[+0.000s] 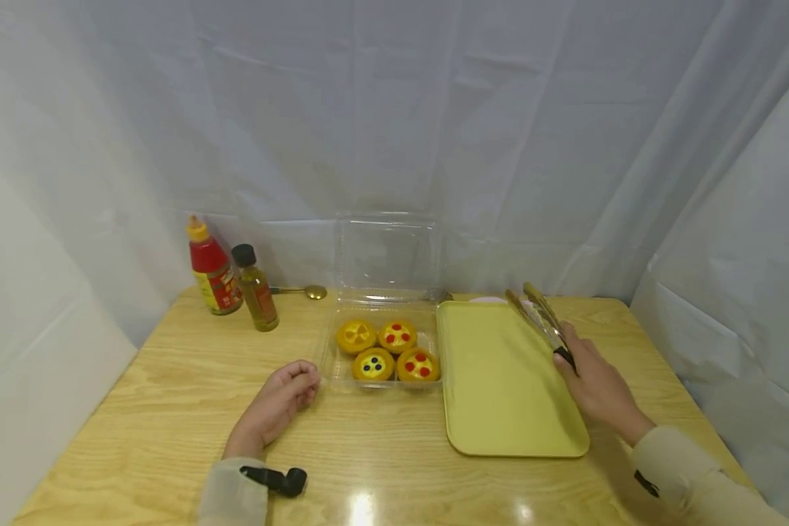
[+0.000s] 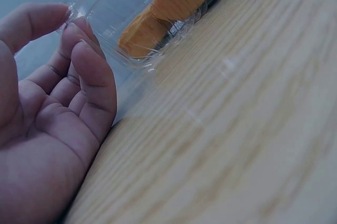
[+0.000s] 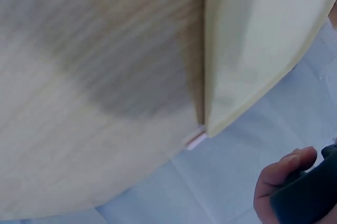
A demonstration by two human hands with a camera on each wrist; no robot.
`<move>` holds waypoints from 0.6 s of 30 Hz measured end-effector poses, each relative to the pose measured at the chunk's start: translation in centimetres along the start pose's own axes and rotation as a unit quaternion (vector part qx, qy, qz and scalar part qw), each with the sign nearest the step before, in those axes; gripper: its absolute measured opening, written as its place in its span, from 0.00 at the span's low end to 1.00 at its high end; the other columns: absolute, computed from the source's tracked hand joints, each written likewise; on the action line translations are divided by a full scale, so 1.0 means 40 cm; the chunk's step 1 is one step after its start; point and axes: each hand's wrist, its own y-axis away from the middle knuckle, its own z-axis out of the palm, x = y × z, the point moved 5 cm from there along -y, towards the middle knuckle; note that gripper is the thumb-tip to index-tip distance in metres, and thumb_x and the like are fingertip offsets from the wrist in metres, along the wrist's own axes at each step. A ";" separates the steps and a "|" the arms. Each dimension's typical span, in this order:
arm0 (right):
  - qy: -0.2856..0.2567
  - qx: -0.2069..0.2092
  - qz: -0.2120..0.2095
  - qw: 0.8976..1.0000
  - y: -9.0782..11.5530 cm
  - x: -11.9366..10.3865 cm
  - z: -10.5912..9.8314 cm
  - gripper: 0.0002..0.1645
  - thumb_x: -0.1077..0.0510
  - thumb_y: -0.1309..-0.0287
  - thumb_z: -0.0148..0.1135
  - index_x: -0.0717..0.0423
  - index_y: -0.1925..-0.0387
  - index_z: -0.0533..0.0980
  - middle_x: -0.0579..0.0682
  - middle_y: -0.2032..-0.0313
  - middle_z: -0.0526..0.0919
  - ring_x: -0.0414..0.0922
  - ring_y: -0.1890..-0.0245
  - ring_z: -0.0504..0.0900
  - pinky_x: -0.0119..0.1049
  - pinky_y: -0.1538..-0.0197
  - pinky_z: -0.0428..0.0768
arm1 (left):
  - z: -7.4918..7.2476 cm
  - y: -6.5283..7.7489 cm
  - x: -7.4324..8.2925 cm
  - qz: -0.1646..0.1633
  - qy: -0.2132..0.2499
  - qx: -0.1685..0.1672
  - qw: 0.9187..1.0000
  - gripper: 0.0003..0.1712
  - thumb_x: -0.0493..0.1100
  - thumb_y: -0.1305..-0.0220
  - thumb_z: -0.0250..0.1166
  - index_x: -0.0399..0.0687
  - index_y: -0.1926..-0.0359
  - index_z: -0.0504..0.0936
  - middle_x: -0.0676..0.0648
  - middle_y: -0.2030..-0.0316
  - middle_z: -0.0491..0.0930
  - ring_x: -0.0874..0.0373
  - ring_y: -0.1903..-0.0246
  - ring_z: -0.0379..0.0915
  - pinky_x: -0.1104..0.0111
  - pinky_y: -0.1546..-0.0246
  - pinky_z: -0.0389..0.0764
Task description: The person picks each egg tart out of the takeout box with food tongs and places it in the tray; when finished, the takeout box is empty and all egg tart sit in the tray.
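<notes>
The right hand [image 1: 595, 383] grips the tongs [image 1: 555, 337] by their dark handle, fingers wrapped round it; the tips stand apart above the far right part of a yellow tray [image 1: 513, 394]. Just left of the tray sits a clear plastic box [image 1: 427, 329], its lid [image 1: 388, 256] raised at the back. In it lie four tarts [image 1: 375, 363]: two with red dots, one with blue dots, one with orange wedges. The left hand [image 1: 279, 402], fingers curled, pinches the box's left edge between thumb and fingertips. Behind, to the left, stand an oil bottle [image 1: 258, 296] and a red sauce bottle [image 1: 215, 274], with a spoon [image 1: 315, 292] nearby on the wooden table [image 1: 171, 438]; pale cloth [image 1: 394, 109] hangs beyond
</notes>
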 end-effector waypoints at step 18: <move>0.017 -0.026 -0.031 0.999 -0.077 -0.128 0.007 0.44 0.32 0.28 0.41 0.55 0.24 0.52 0.68 0.41 0.73 0.61 0.55 0.80 0.55 0.62 0.76 | -0.001 0.000 -0.002 0.002 -0.010 0.002 1.000 0.06 0.41 0.26 0.57 0.42 0.60 0.74 0.49 0.68 0.72 0.60 0.68 0.68 0.71 0.66 0.73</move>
